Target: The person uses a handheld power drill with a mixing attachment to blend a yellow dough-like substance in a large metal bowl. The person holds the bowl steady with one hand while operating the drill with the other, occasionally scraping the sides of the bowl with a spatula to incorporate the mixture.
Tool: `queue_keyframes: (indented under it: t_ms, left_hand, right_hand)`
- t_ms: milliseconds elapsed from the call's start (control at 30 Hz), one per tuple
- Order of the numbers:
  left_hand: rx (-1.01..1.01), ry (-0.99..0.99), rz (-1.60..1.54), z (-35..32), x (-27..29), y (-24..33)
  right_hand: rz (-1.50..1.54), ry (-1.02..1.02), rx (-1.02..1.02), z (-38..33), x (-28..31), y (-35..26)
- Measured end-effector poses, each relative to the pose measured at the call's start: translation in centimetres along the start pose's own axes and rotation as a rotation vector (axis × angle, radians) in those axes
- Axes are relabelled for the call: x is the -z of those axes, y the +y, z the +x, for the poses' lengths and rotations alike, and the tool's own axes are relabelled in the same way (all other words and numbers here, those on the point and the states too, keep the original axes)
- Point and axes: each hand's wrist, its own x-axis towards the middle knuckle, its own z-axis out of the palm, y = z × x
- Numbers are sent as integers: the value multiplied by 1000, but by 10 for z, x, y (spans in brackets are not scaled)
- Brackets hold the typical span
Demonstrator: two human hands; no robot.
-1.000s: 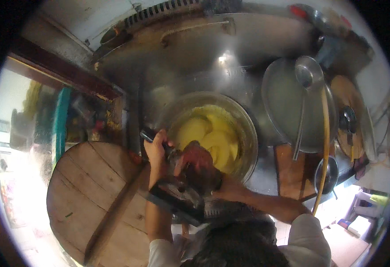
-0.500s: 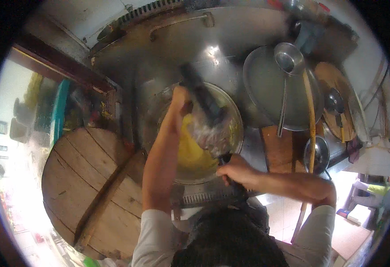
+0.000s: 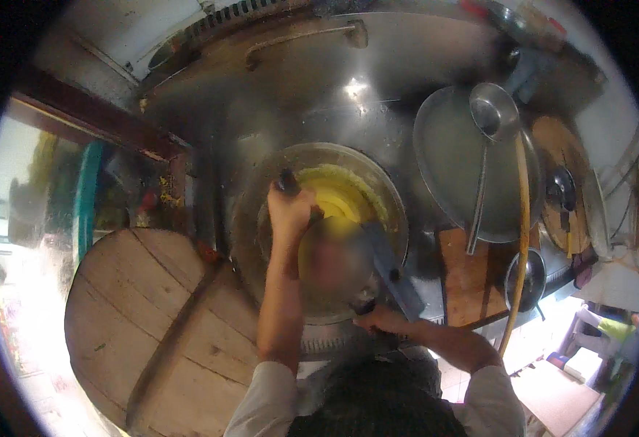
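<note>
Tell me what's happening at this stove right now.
A person stands over a large metal wok holding yellow food. The left hand grips a dark handle over the wok's far side; the right hand holds a long-handled tool at the near rim. Motion blur hides the tool's head. A round wooden lid lies to the left, and a ladle rests across a second pan on the right.

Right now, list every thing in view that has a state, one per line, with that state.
Left hand: closed around a dark handle, over the bowl.
Right hand: gripping the near end of a long flat tool at the bowl's rim.
Metal bowl: holds yellow food.
Flat tool: tilted across the bowl.
Ladle: resting on the round metal lid.
Wooden lid: lying flat beside the bowl.
</note>
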Motion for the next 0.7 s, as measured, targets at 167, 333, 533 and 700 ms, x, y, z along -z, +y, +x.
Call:
queue_keyframes:
  t_ms: [167,333,533,700]
  left_hand:
    - [-67,75,-61,-23,36,4]
    - [-61,53,-205,-22,59,7]
    - [172,-153,-130,13,24,21]
    - [279,-459,-299,31,-13,-15]
  right_hand:
    - [-277,286,616,33,-25,23]
    - [-338,322,158,15,-29,-16]
    - [-394,318,220,-18,-36,-30]
    - [126,342,181,-49,-48,-22]
